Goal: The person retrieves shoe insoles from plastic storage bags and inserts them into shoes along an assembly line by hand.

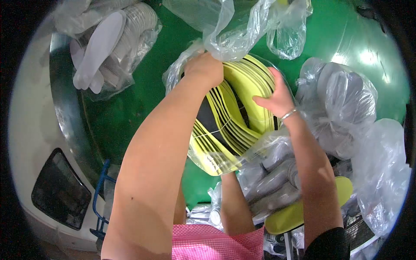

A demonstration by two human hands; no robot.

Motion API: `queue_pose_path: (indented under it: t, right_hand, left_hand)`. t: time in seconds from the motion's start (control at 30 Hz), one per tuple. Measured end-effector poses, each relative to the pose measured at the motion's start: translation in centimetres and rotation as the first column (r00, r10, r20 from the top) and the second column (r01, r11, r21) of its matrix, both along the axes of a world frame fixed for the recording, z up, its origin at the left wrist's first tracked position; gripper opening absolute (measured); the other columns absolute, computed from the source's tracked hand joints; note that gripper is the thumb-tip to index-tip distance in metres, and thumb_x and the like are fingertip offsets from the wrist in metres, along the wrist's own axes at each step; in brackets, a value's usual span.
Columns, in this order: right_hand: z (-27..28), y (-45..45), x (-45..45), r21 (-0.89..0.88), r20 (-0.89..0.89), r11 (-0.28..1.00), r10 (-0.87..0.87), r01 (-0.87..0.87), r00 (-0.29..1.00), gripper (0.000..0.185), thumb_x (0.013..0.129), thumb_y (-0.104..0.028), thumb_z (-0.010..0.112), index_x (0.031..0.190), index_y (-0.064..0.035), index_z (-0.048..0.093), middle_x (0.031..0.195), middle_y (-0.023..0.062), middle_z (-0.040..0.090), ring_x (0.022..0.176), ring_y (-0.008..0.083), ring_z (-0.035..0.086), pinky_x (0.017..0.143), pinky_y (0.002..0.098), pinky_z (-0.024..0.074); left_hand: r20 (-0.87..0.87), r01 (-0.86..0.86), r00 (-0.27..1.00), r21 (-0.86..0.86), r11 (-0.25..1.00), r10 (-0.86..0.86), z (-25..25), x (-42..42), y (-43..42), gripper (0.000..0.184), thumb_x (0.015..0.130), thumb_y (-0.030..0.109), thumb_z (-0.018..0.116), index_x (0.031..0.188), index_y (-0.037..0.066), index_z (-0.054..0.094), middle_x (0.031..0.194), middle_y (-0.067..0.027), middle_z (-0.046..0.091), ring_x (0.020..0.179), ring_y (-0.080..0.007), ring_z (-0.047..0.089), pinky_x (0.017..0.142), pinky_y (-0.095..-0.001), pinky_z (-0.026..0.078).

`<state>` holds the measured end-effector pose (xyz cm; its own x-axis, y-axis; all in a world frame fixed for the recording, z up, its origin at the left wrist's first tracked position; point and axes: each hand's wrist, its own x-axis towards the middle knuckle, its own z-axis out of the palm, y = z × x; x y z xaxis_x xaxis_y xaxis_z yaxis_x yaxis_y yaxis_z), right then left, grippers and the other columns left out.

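Note:
A clear plastic bag [212, 162] holds several stacked yellow-green insoles [251, 84] with black undersides. A thin pale band crosses the lower stack. At the bag's far left rim, my left hand [204, 68] is closed, its fingertips hidden, so what it grips cannot be made out. My right hand [277, 99] wears a bracelet and holds the right side of the insole stack. Its thumb rests on the near face and its fingers reach over the outer edge. Loose plastic film [236, 32] hangs just beyond the left hand.
Around the green tabletop [134, 117] lie bagged pale insoles [104, 47] at the far left and more bagged pale insoles [340, 93] at the right. A single yellow-green insole [284, 220] shows under my right forearm. A blue metal frame [99, 195] stands at lower left.

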<state>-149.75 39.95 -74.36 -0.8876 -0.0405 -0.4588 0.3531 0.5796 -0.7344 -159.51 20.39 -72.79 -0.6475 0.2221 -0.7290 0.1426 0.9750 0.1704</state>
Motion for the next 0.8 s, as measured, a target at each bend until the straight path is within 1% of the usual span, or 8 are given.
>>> queue_pose_path:
  t: [0.03, 0.07, 0.13, 0.17, 0.27, 0.4, 0.63, 0.8]
  right_hand:
    - [-0.1, 0.9, 0.4, -0.222, 0.087, 0.967, -0.11, 0.127, 0.99, 0.082, 0.052, -0.014, 0.073, 0.121, -0.0009, 0.029, 0.111, 0.0139, 0.046, 0.104, 0.022, 0.044, 0.09, 0.0317, 0.0339]
    - [-0.2, 1.7, 0.7, -0.212, 0.088, 0.97, -0.1, 0.116, 0.991, 0.082, 0.052, -0.014, 0.073, 0.121, -0.0009, 0.029, 0.111, 0.0139, 0.046, 0.104, 0.022, 0.044, 0.09, 0.0317, 0.0339]
    - [-0.3, 3.0, 1.5, -0.425, 0.348, 0.838, -0.198, 0.342, 0.916, 0.083, 0.052, -0.012, 0.073, 0.121, -0.0002, 0.029, 0.11, 0.0107, 0.046, 0.102, 0.019, 0.044, 0.089, 0.0306, 0.0344]
    - [-0.5, 3.6, 1.8, -0.474, 0.388, 0.782, -0.227, 0.405, 0.893, 0.082, 0.052, -0.011, 0.072, 0.12, 0.0013, 0.028, 0.11, 0.0092, 0.046, 0.1, 0.0188, 0.045, 0.088, 0.0306, 0.0348]
    - [-0.7, 3.6, 2.8, -0.497, 0.493, 0.704, -0.252, 0.507, 0.833, 0.083, 0.052, -0.01, 0.071, 0.121, 0.0023, 0.026, 0.109, 0.0094, 0.046, 0.099, 0.0194, 0.045, 0.088, 0.0303, 0.0348]
    - [-1.8, 4.1, 3.8, -0.534, 0.506, 0.682, -0.216, 0.5, 0.835, 0.083, 0.051, -0.011, 0.07, 0.121, 0.0019, 0.026, 0.108, 0.0096, 0.046, 0.1, 0.0197, 0.044, 0.089, 0.032, 0.034]
    - [-2.0, 4.1, 4.1, -0.494, 0.518, 0.701, -0.239, 0.515, 0.822, 0.081, 0.052, -0.012, 0.069, 0.121, 0.0001, 0.027, 0.108, 0.0086, 0.046, 0.1, 0.0201, 0.044, 0.09, 0.0321, 0.0327]
    - [-1.5, 3.9, 4.0, -0.509, 0.517, 0.682, -0.246, 0.526, 0.82, 0.08, 0.052, -0.011, 0.068, 0.12, -0.0009, 0.028, 0.108, 0.0078, 0.046, 0.101, 0.0197, 0.043, 0.09, 0.0319, 0.0321]
  left_hand:
    - [0.004, -0.012, 1.0, 0.007, 1.0, 0.012, -0.6, -0.1, -0.4, 0.036, 0.073, 0.011, 0.047, 0.108, 0.005, 0.052, 0.113, -0.0106, 0.051, 0.11, -0.0255, 0.043, 0.087, -0.0357, 0.038]
    - [0.058, -0.056, 0.997, 0.04, 0.998, 0.054, -1.3, -0.3, -0.7, 0.037, 0.073, 0.01, 0.046, 0.109, 0.005, 0.051, 0.112, -0.0113, 0.051, 0.11, -0.0261, 0.043, 0.088, -0.0362, 0.038]
    - [0.114, -0.114, 0.988, 0.07, 0.991, 0.105, -1.6, -0.3, -0.9, 0.038, 0.073, 0.01, 0.046, 0.111, 0.004, 0.049, 0.111, -0.012, 0.051, 0.109, -0.0266, 0.044, 0.088, -0.0368, 0.038]
    - [0.128, -0.112, 0.986, 0.062, 0.992, 0.103, -0.6, -0.5, -0.9, 0.037, 0.073, 0.009, 0.046, 0.11, 0.004, 0.05, 0.111, -0.0122, 0.051, 0.108, -0.0267, 0.045, 0.088, -0.0364, 0.038]
    - [0.149, -0.083, 0.986, 0.054, 0.995, 0.074, 1.0, -1.0, -0.3, 0.035, 0.073, 0.008, 0.047, 0.107, 0.002, 0.052, 0.111, -0.0125, 0.051, 0.105, -0.0267, 0.047, 0.086, -0.0354, 0.04]
    - [0.137, -0.043, 0.99, 0.075, 0.996, 0.033, 0.4, -0.4, 0.3, 0.03, 0.073, 0.007, 0.048, 0.101, 0.001, 0.055, 0.111, -0.0134, 0.05, 0.102, -0.0267, 0.05, 0.084, -0.034, 0.042]
    - [0.178, -0.042, 0.983, 0.056, 0.998, 0.031, 1.1, -0.5, 0.7, 0.03, 0.074, 0.005, 0.046, 0.102, 0.0, 0.054, 0.111, -0.0153, 0.05, 0.101, -0.0273, 0.05, 0.084, -0.0347, 0.042]
    - [0.129, -0.103, 0.988, 0.104, 0.989, 0.089, 0.2, 0.0, 0.7, 0.03, 0.074, 0.004, 0.045, 0.102, 0.0, 0.054, 0.112, -0.0155, 0.05, 0.102, -0.0275, 0.049, 0.085, -0.0351, 0.041]
